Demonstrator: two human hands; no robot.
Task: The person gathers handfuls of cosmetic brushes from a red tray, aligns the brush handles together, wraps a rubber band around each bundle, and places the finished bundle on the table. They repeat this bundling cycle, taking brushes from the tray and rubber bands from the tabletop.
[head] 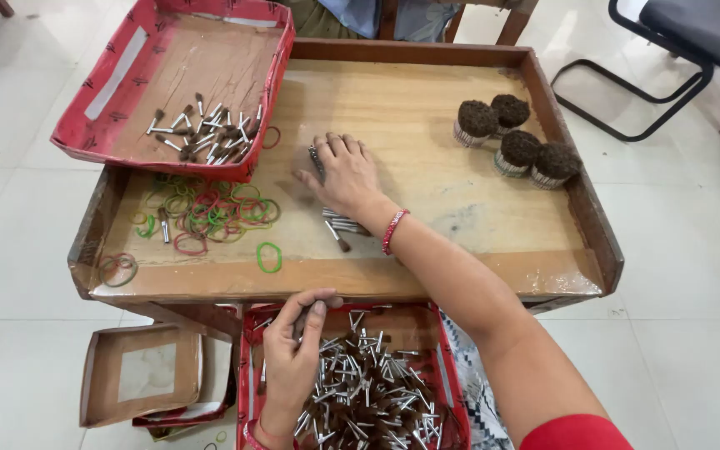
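Pale tiled floor all round, and in the middle a wooden surface (460,250) with raised rims that stop anything rolling off. The right hand (345,173) lies mid-surface, fingers pressed together over a small cluster of metal-stemmed pieces (342,225), cupping them so they stay gathered. The left hand (292,354) hovers below the near edge, thumb and fingers pinching a few stems above the red tray (247,367) heaped with loose pieces (368,392), the supply right in the lap. Rubber bands (210,208) lie scattered toward the left edge, within easy reach of the cupping hand. Four bundles (514,137) stand upright near the far right corner, out of the way. Another red tray (177,83) overhangs the far left corner. Open wood lies between hand and bundles.
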